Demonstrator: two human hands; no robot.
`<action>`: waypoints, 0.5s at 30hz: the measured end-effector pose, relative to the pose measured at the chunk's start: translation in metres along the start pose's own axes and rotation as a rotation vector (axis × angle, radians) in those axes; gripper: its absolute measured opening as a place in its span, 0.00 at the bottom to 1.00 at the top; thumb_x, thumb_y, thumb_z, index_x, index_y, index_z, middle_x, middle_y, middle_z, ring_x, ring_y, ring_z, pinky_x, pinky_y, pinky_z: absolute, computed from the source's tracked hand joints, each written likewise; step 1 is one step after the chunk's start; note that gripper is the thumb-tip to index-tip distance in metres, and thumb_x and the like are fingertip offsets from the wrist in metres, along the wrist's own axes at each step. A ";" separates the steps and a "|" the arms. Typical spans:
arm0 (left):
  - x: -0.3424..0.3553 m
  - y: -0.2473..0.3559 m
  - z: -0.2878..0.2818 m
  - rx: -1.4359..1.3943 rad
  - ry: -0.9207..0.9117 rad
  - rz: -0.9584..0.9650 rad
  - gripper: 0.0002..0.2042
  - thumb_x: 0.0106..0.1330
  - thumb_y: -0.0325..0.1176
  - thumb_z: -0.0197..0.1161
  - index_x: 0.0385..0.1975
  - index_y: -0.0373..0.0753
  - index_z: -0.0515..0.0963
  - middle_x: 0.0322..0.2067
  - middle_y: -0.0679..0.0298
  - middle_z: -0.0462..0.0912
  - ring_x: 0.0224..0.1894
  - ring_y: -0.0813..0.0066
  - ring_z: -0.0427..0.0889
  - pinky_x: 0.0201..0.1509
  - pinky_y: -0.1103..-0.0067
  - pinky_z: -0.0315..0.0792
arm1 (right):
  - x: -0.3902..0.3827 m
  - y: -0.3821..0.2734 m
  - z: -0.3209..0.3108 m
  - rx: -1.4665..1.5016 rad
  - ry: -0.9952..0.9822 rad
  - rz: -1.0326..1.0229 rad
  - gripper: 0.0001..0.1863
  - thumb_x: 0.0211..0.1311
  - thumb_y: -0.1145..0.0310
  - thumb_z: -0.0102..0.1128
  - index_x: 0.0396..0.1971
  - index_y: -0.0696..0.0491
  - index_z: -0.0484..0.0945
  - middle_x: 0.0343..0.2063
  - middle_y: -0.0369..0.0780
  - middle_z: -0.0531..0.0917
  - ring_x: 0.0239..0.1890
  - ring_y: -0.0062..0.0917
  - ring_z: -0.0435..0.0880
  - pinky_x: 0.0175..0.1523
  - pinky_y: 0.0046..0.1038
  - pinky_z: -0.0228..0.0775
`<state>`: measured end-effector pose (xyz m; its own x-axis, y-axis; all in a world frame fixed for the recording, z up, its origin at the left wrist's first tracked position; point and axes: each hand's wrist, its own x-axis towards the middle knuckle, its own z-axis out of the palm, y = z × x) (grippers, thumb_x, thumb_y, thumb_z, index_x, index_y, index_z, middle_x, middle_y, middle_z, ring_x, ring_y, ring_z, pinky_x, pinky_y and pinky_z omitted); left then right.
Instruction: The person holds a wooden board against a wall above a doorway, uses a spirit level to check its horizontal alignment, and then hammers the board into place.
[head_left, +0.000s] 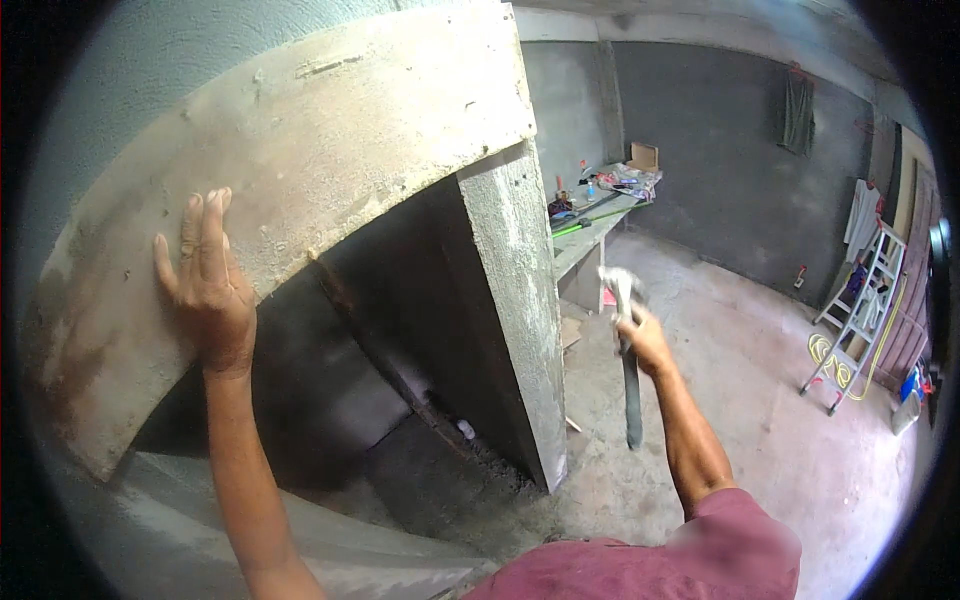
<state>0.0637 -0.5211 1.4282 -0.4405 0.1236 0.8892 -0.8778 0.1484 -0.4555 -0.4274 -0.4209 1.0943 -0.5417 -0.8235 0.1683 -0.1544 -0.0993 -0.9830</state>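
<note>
Left hand point(213, 290), partly spread, against board point(340, 130) at nine o'clock; right hand point(647, 340) closed around hammer point(631, 385) at three o'clock.

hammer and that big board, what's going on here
A person has their left hand open against the face of a large pale board, fingers pointing up. Their right hand grips a hammer out to the side, head up and dark handle hanging down, clear of the board. The board's right end sits at the top of a rough grey upright.

Left hand point(212, 293) outstretched (fingers upward); right hand point(647, 341) curled.
</note>
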 end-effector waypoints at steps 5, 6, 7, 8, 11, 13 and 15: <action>0.003 0.009 0.004 0.019 0.004 -0.014 0.21 0.75 0.25 0.47 0.67 0.49 0.66 0.60 0.74 0.78 0.69 0.73 0.68 0.75 0.56 0.54 | -0.036 -0.055 0.049 0.573 -0.187 -0.046 0.25 0.72 0.47 0.52 0.55 0.53 0.72 0.18 0.34 0.72 0.13 0.18 0.68 0.21 0.23 0.64; 0.003 0.011 0.005 0.022 0.010 -0.014 0.21 0.75 0.25 0.47 0.67 0.49 0.66 0.60 0.74 0.78 0.69 0.73 0.68 0.75 0.56 0.54 | -0.035 -0.061 0.061 0.416 -0.052 -0.042 0.26 0.74 0.46 0.48 0.53 0.54 0.72 0.16 0.34 0.71 0.11 0.18 0.66 0.19 0.22 0.61; 0.004 0.009 0.003 0.032 -0.006 -0.004 0.21 0.75 0.25 0.47 0.67 0.48 0.66 0.60 0.73 0.78 0.69 0.73 0.68 0.75 0.56 0.54 | -0.032 -0.074 0.066 0.350 -0.041 -0.103 0.25 0.75 0.46 0.45 0.47 0.56 0.73 0.16 0.34 0.70 0.11 0.18 0.66 0.19 0.23 0.60; 0.004 0.007 0.001 0.042 -0.020 0.001 0.21 0.75 0.25 0.47 0.67 0.48 0.66 0.60 0.73 0.78 0.69 0.73 0.68 0.75 0.56 0.54 | -0.024 -0.088 0.069 0.359 -0.052 -0.103 0.25 0.75 0.46 0.45 0.47 0.56 0.73 0.16 0.34 0.70 0.11 0.18 0.66 0.19 0.23 0.60; 0.003 0.004 0.001 0.048 0.012 0.020 0.22 0.75 0.25 0.48 0.67 0.47 0.65 0.60 0.72 0.79 0.69 0.73 0.69 0.75 0.55 0.54 | 0.006 -0.129 0.067 0.222 -0.021 -0.429 0.22 0.77 0.50 0.42 0.42 0.57 0.73 0.16 0.33 0.70 0.11 0.17 0.65 0.18 0.22 0.60; 0.001 0.010 0.006 0.031 0.015 0.014 0.22 0.75 0.25 0.48 0.67 0.47 0.65 0.60 0.72 0.79 0.69 0.72 0.69 0.75 0.55 0.54 | 0.017 -0.158 0.066 0.208 -0.007 -0.519 0.21 0.78 0.52 0.41 0.41 0.57 0.73 0.15 0.32 0.70 0.11 0.16 0.64 0.18 0.22 0.59; 0.004 0.011 0.007 0.024 0.028 0.014 0.22 0.75 0.25 0.48 0.67 0.47 0.65 0.60 0.72 0.79 0.69 0.72 0.69 0.75 0.55 0.54 | 0.011 -0.193 0.070 0.238 0.059 -0.521 0.22 0.78 0.51 0.41 0.39 0.56 0.73 0.15 0.32 0.70 0.12 0.15 0.66 0.18 0.21 0.59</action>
<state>0.0509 -0.5256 1.4268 -0.4478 0.1532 0.8809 -0.8759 0.1228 -0.4666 -0.3464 -0.4501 1.2805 -0.4898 -0.6003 0.6322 -0.2270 -0.6124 -0.7573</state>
